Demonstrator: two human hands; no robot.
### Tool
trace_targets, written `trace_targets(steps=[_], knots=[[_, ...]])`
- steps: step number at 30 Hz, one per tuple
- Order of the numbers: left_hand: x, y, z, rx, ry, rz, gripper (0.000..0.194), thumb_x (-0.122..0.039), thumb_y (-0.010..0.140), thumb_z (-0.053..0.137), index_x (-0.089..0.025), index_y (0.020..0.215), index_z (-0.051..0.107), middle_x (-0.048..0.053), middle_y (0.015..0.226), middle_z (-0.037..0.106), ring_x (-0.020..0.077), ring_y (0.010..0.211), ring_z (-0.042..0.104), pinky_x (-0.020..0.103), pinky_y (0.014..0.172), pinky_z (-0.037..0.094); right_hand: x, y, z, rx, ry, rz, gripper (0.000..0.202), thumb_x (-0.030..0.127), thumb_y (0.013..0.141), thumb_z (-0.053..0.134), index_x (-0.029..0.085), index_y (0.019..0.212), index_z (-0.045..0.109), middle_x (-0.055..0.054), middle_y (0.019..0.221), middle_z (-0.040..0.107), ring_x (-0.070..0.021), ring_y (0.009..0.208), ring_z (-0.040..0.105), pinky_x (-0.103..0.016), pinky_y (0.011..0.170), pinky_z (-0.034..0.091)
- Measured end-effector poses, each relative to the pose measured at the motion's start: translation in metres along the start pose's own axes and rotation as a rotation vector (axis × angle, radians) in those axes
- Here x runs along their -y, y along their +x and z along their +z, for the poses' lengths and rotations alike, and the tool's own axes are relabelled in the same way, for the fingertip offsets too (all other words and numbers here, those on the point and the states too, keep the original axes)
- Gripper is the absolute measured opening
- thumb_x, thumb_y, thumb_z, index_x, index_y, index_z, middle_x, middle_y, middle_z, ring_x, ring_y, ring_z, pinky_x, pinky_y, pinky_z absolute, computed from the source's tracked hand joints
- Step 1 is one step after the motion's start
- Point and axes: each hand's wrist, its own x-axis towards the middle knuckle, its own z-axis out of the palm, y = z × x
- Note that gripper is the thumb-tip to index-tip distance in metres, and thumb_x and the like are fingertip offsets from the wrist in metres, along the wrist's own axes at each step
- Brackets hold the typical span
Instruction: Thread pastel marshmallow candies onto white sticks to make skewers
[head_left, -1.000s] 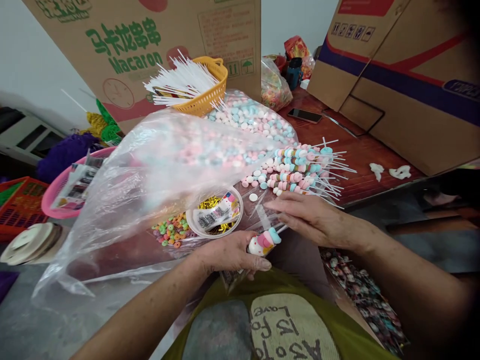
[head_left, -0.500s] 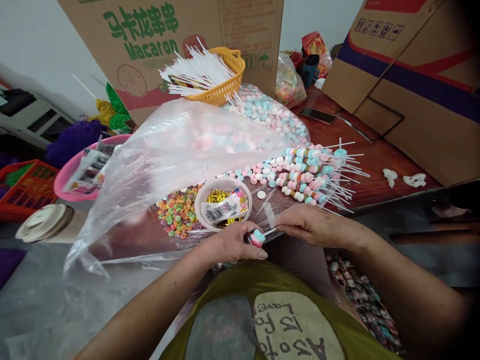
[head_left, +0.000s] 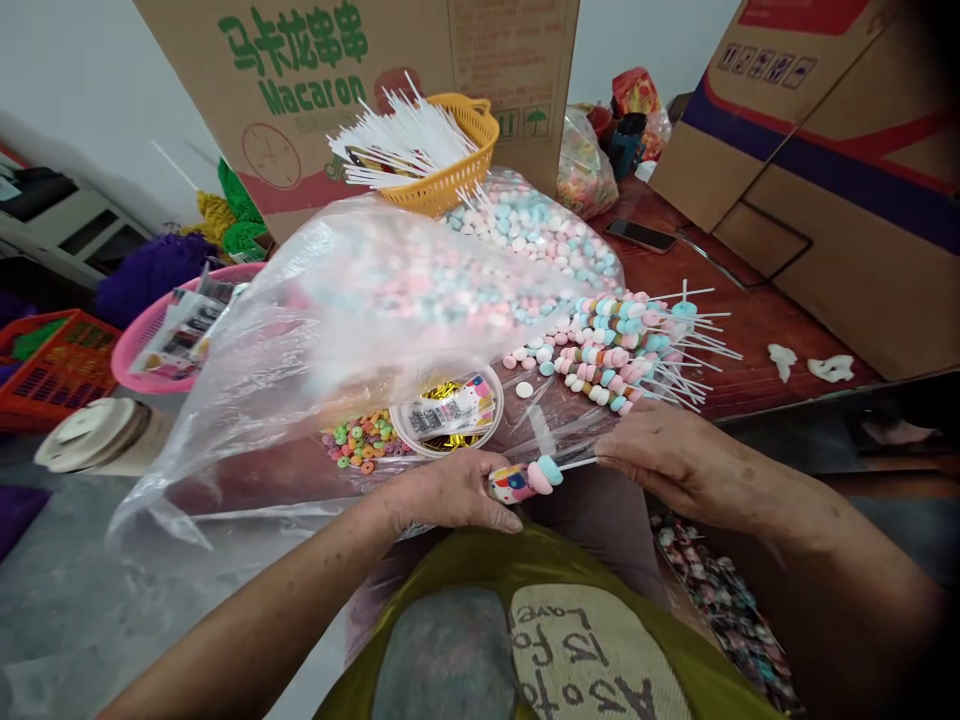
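Observation:
My left hand point(head_left: 454, 490) is closed around a small printed wrapper point(head_left: 510, 484) with coloured spots, thumb below and fingers above. From the wrapper's right end stick out pink and blue sweets of a candy skewer point(head_left: 546, 474). My right hand point(head_left: 660, 455) pinches the end of its white stick point(head_left: 579, 462). Whether the wrapper goes all the way around the sweets cannot be seen. Just beyond my left hand stands a white tub point(head_left: 401, 432) with gold twist ties point(head_left: 448, 390) and printed wrappers in it. Finished-looking candy skewers point(head_left: 615, 350) lie piled beyond my right hand.
A large clear plastic bag point(head_left: 285, 330) of pastel sweets point(head_left: 540, 235) spreads over the table, beside ring-shaped sweets point(head_left: 366, 440). Behind are a yellow basket point(head_left: 450, 185) of sticks and cardboard boxes point(head_left: 517, 60). A phone point(head_left: 641, 235) lies right; a pink basket point(head_left: 135, 345) stands left.
My right hand has moved right with the stick, and more of the sweets and wrapper shows beside my left hand. The plastic bag's edge has sagged over part of the ring-shaped sweets and tub.

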Motion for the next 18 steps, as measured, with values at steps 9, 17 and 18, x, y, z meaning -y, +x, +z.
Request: trace_targets(steps=[9,17,18], knots=[[-0.008,-0.002,0.013,-0.486,0.772,-0.072,0.021,-0.035,0.082,0.048,-0.015,0.086,0.056,0.009,0.08,0.061,0.0245,0.079,0.058,0.031,0.067,0.039,-0.004,-0.005,0.003,-0.002,-0.025,0.025,0.028,0.02,0.092,0.037,0.018,0.068,0.052,-0.001,0.06,0.053,-0.0132,0.058,0.044,-0.025,0.057,0.029],[-0.024,0.0,0.007,-0.235,0.379,-0.045,0.036,-0.049,0.069,0.065,-0.018,0.084,0.055,0.001,0.076,0.061,0.0187,0.071,0.056,0.024,0.057,0.035,-0.001,0.006,0.004,0.044,-0.117,-0.011,0.022,0.015,0.086,0.039,0.019,0.07,0.054,-0.001,0.061,0.053,-0.0143,0.058,0.041,-0.028,0.059,0.025],[-0.023,0.002,0.007,-0.212,0.315,-0.024,0.037,-0.05,0.068,0.066,-0.018,0.082,0.055,-0.001,0.074,0.06,0.0175,0.07,0.056,0.024,0.056,0.034,0.0,0.008,0.005,0.068,-0.122,-0.021,0.022,0.014,0.085,0.039,0.018,0.07,0.054,-0.001,0.062,0.054,-0.0144,0.059,0.042,-0.028,0.06,0.025]])
